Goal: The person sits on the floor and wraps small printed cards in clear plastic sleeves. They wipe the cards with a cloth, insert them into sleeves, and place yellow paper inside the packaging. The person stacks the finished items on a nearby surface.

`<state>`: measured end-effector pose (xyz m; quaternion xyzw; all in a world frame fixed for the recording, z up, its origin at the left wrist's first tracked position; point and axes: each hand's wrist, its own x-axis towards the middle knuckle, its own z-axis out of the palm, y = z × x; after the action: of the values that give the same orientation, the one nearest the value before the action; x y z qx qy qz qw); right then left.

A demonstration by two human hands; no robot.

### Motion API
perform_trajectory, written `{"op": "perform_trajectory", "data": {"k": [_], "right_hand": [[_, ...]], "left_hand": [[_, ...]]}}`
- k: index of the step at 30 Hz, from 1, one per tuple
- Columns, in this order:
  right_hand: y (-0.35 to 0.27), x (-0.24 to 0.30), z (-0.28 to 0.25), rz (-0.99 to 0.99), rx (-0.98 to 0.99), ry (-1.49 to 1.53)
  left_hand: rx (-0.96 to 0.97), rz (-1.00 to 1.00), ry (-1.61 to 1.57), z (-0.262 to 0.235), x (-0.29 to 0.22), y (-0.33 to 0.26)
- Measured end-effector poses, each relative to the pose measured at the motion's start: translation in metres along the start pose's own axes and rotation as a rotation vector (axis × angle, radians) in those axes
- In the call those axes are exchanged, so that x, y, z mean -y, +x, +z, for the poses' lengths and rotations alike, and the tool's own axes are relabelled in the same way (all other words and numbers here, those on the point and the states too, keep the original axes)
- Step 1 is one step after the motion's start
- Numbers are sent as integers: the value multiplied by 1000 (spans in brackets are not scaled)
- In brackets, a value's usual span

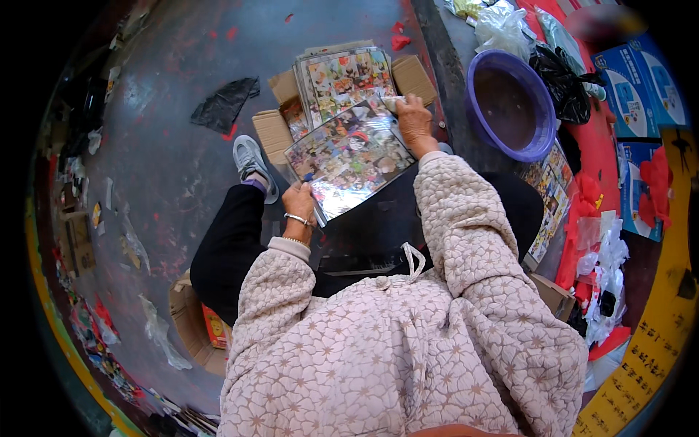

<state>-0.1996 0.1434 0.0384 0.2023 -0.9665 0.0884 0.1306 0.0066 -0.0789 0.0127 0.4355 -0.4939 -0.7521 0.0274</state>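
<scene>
I sit on the floor holding a glossy colourful printed sheet in a clear sleeve (349,156) over my lap. My left hand (299,202) grips its near left corner; a bracelet circles that wrist. My right hand (413,122) pinches the sheet's far right corner. Just beyond it a stack of similar colourful sheets (342,76) lies in an open cardboard box (273,131) on the floor. My pink quilted jacket sleeves fill the lower part of the view.
A purple plastic basin (510,105) stands at the right, with plastic bags (561,80) and blue boxes (641,87) behind it. More printed sheets (550,197) lie at my right. A black bag (222,105) and another open box (193,320) sit on the grey floor at the left.
</scene>
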Motion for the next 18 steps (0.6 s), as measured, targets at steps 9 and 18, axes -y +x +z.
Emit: {"op": "perform_trajectory", "data": {"k": [9,18], "right_hand": [[-5,90,-42,-106,94,449],[-28,51,-11,88,229,253]], "left_hand": [[-42,16,28,8,-12,-13],[-81,-51,-24,16,-14,-20]]}}
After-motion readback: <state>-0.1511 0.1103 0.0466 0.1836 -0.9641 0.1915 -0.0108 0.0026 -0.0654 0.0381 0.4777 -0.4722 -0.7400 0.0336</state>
